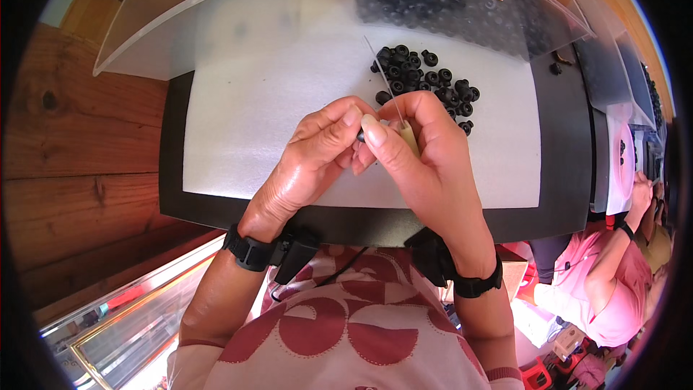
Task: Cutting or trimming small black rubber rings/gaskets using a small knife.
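Observation:
Close together over the white sheet [238, 123], both my hands are at work at the middle of the mat. A small black rubber part [360, 134], mostly hidden by fingertips, is pinched by my left hand [317, 144], which is closed. My right hand [433, 159] is closed around the pale yellow handle [409, 137] of a tool with a long thin metal shaft [382, 68] that points up and away. The right thumb meets the left fingertips at the black part. Just beyond my hands lies a loose pile of black knobbed rubber parts [413, 74].
A translucent bin [462, 11] full of black parts stands at the far right, another bin [180, 29] at the far left. The sheet lies on a dark table [567, 166]. Wooden boards [79, 130] are on the left. At right, a person in pink [613, 274] sits near more bins.

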Demonstrator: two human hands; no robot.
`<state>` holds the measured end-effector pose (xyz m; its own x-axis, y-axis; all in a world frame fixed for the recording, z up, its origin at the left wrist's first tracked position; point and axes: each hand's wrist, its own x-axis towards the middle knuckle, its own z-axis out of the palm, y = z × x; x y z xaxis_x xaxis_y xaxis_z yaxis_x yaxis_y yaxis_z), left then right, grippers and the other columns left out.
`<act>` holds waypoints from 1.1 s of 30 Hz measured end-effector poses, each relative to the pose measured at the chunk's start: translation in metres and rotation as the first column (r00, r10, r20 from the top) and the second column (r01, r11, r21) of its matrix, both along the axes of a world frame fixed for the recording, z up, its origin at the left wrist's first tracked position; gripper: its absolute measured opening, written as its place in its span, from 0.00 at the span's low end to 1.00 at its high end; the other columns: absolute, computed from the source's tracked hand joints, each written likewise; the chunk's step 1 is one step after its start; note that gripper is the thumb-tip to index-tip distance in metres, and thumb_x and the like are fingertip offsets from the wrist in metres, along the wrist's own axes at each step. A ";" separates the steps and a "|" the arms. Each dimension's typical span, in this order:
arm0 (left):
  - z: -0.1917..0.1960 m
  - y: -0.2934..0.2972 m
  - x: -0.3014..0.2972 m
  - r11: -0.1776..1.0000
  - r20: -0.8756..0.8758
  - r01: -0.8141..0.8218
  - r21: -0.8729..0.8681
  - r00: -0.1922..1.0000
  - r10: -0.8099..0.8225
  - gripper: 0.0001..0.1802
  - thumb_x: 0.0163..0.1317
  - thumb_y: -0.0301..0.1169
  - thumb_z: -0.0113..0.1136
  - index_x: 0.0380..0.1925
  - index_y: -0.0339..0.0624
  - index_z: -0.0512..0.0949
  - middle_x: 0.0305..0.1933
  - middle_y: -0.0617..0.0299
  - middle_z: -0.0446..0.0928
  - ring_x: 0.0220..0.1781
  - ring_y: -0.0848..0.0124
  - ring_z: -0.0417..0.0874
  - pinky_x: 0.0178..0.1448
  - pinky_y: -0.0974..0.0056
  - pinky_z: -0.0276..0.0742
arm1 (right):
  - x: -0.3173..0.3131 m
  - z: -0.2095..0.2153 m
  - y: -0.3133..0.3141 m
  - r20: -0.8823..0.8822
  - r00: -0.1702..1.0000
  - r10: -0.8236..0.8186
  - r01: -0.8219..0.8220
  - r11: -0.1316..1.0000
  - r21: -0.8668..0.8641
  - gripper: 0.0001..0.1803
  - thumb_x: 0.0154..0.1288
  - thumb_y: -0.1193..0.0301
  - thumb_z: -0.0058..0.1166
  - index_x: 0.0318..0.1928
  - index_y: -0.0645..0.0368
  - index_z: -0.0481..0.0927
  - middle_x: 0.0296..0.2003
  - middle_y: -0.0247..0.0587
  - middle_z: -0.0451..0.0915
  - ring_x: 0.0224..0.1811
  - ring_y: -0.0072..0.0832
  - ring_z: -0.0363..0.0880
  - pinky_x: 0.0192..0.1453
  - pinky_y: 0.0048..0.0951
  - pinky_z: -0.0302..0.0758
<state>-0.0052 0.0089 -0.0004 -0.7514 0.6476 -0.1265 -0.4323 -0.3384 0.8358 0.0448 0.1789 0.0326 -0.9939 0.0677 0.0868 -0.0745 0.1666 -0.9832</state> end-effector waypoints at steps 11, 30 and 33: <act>0.005 0.004 0.002 0.999 -0.008 0.005 -0.035 1.000 -0.006 0.24 0.79 0.51 0.48 0.44 0.39 0.77 0.33 0.65 0.74 0.35 0.78 0.70 0.40 0.71 0.66 | -0.003 0.013 0.004 0.141 0.987 0.073 -0.045 0.981 -0.189 0.13 0.75 0.66 0.58 0.40 0.64 0.74 0.27 0.36 0.80 0.31 0.17 0.78 0.36 0.21 0.74; 0.137 -0.066 -0.096 0.614 -0.436 -0.784 -0.090 0.585 0.684 0.13 0.74 0.37 0.58 0.43 0.36 0.79 0.34 0.59 0.82 0.28 0.76 0.76 0.32 0.68 0.73 | 0.041 0.034 0.028 0.143 0.987 -0.069 0.104 0.962 -0.251 0.10 0.77 0.67 0.57 0.45 0.62 0.77 0.29 0.24 0.73 0.30 0.10 0.67 0.34 0.15 0.65; 0.140 -0.057 -0.096 0.545 -0.471 -0.826 -0.146 0.542 0.696 0.14 0.73 0.36 0.59 0.46 0.35 0.80 0.35 0.61 0.83 0.28 0.79 0.75 0.33 0.70 0.72 | 0.049 0.031 0.033 0.145 0.986 -0.086 0.119 0.964 -0.238 0.10 0.77 0.67 0.58 0.46 0.62 0.77 0.30 0.24 0.74 0.31 0.10 0.68 0.36 0.15 0.66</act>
<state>-0.1017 -0.0477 0.1393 -0.9618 -0.2295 0.1494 0.1746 -0.0939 0.9801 0.0935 0.2116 0.0635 -0.9820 0.1729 -0.0764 0.0632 -0.0809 -0.9947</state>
